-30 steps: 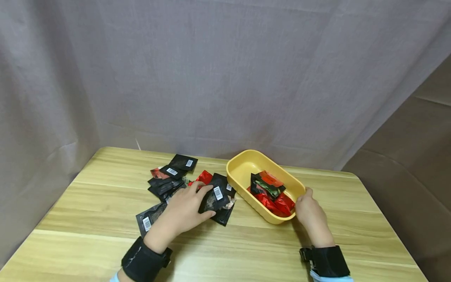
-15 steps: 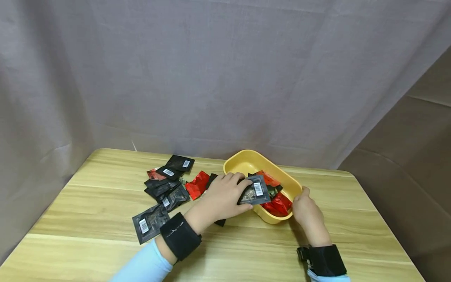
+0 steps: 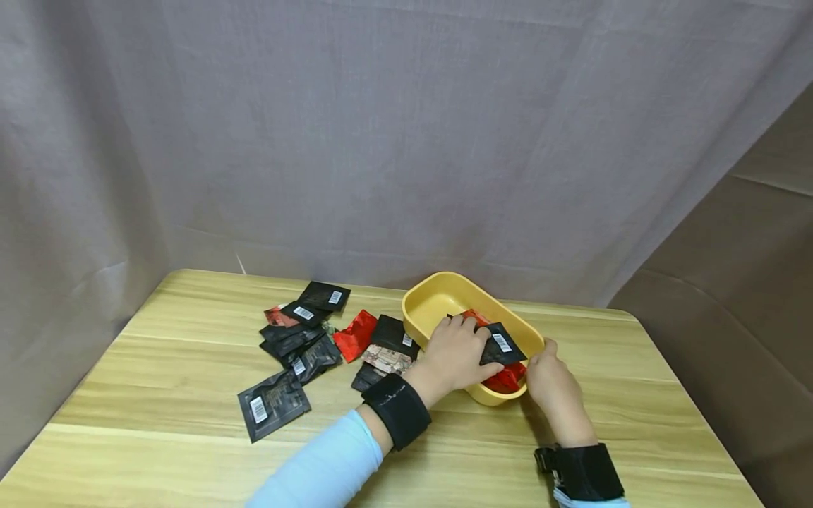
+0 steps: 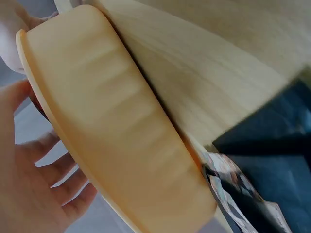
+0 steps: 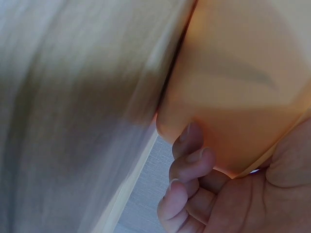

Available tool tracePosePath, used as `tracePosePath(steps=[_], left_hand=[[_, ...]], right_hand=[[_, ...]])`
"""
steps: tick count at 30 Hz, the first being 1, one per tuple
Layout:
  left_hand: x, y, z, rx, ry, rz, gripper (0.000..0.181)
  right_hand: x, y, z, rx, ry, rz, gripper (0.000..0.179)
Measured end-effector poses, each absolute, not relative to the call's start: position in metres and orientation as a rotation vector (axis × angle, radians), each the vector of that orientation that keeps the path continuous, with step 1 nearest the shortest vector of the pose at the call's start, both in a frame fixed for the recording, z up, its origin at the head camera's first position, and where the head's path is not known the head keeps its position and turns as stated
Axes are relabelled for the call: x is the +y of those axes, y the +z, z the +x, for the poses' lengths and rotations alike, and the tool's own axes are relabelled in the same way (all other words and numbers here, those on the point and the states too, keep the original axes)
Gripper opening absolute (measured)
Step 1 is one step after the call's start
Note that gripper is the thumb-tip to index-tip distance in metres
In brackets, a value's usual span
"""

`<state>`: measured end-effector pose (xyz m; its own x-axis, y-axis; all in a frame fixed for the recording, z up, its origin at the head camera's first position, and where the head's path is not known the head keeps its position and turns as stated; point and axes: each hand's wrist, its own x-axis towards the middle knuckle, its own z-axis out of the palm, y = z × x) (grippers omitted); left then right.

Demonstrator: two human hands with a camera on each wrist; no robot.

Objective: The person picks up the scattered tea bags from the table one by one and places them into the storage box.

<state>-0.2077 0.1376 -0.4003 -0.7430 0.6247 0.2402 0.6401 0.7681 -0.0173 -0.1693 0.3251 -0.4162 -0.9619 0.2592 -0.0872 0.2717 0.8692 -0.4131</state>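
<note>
Over the yellow plastic basket (image 3: 438, 295) my left hand (image 3: 454, 353) holds a flat black sachet (image 3: 503, 343) with a white barcode label, between thumb and fingers. Beneath it in the basket lie shiny red packets (image 3: 506, 379), partly hidden by that hand. My right hand (image 3: 555, 384) grips the basket's near right end; in the right wrist view its curled fingers (image 5: 192, 162) press the outer wall. The left wrist view shows the left hand (image 4: 43, 184) along the rim, fingers spread, most of the sachet hidden behind the basket wall.
Left of the basket lie a black sachet (image 3: 395, 334), a patterned sachet (image 3: 386, 358) and a red packet (image 3: 356, 336). Farther left is a loose pile of black sachets (image 3: 298, 346), with one separate sachet (image 3: 274, 406) nearer the front. A grey curtain (image 3: 394, 141) hangs behind the wooden table (image 3: 159, 437).
My left hand has lifted a black sachet from the table and carried it right, over the basket's packets. The right hand has kept its grip on the basket end.
</note>
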Motion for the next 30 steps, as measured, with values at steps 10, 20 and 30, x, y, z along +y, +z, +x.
tracePosePath(steps=[10, 20, 30], left_hand=[[0.123, -0.402, -0.192, -2.702, -0.105, -0.951, 0.064], [0.058, -0.402, -0.167, -2.809, -0.261, -0.867, 0.071], [-0.058, -0.387, -0.152, -3.062, -0.366, -0.542, 0.064]], right_hand=[[0.322, -0.419, -0.168, 3.030, -0.690, 0.385, 0.048], [0.329, -0.411, -0.165, 3.017, -0.667, 0.441, 0.050], [0.327, -0.414, -0.166, 3.018, -0.659, 0.418, 0.049]])
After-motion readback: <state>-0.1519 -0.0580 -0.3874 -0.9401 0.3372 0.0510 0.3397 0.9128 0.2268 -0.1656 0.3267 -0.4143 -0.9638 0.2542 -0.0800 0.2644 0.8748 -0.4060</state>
